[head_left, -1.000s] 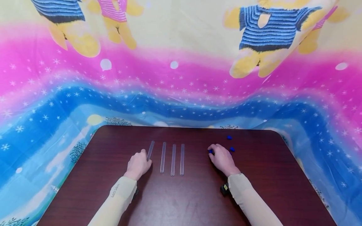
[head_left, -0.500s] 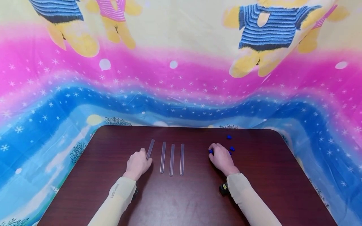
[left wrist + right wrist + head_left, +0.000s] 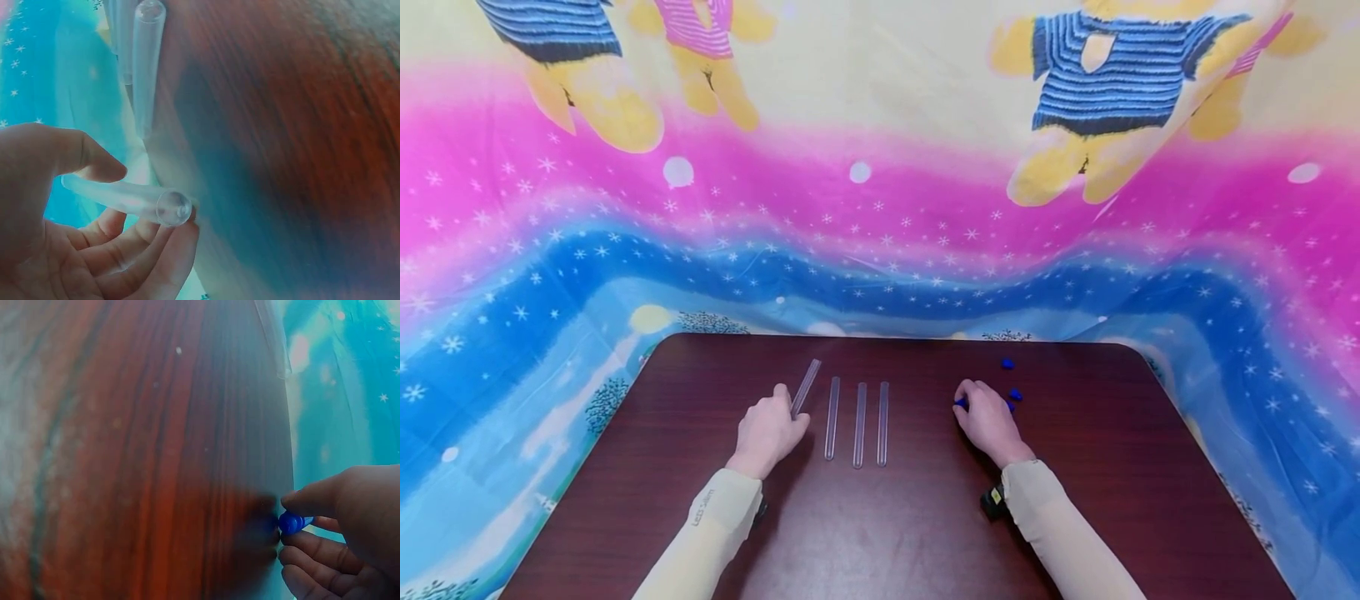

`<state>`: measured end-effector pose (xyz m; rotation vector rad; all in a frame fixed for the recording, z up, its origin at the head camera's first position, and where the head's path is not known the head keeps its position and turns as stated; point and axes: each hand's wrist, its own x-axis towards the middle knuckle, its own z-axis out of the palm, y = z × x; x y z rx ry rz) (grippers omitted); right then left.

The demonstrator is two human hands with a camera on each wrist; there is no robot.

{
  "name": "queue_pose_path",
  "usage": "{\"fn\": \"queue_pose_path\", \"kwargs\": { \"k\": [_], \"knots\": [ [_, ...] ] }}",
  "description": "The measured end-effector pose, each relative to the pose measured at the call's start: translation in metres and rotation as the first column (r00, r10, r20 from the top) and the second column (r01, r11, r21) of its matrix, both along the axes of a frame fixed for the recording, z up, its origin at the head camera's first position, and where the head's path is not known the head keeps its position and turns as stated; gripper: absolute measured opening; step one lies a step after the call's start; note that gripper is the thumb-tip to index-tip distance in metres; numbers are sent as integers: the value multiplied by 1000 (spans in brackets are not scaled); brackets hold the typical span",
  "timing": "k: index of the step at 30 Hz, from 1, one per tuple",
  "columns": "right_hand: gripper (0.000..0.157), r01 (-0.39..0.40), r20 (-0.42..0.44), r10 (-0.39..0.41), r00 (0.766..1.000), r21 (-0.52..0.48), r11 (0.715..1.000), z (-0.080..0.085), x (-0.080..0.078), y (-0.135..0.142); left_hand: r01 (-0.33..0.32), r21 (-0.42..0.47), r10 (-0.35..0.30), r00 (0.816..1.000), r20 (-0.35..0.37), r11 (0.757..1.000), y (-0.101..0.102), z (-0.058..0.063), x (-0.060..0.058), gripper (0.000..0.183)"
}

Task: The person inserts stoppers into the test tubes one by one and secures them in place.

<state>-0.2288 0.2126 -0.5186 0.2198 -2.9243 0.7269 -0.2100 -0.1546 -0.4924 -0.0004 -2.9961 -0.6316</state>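
Observation:
My left hand [image 3: 767, 429] holds a clear test tube [image 3: 806, 387] between thumb and fingers, its far end slanting away to the right. In the left wrist view the rounded end of this tube [image 3: 174, 207] points toward the camera, over the fingertips. On the right side of the table, my right hand [image 3: 990, 425] pinches a small blue stopper [image 3: 292, 522] between thumb and fingertips, low over the wood. Three more clear test tubes [image 3: 860, 425] lie side by side between the hands.
Beyond the right hand lie loose blue stoppers [image 3: 1016, 394], one partly hidden behind its knuckles. The dark wooden table [image 3: 880, 525] has rounded far corners and meets a printed cloth backdrop [image 3: 865, 225] at its far edge.
The left hand has shifted slightly right, and its test tube now tilts more to the right with its far end farther away. The right hand has barely moved; the stopper has turned in its fingers.

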Motion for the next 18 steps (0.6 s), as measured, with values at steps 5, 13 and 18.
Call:
{"fn": "queue_pose_path", "kwargs": {
  "k": [5, 13, 18],
  "knots": [
    [16, 7, -28, -7, 1000, -23, 1000, -1, 0, 0, 4, 7, -4, 999, -32, 1000, 3, 5, 0, 26],
    [21, 31, -46, -34, 998, -59, 998, 0, -2, 1, 35, 17, -33, 998, -60, 999, 8, 11, 1, 25],
    [29, 26, -46, -29, 999, -62, 998, 2, -2, 1, 46, 19, -45, 996, -81, 999, 10, 14, 3, 26]
  ]
}}
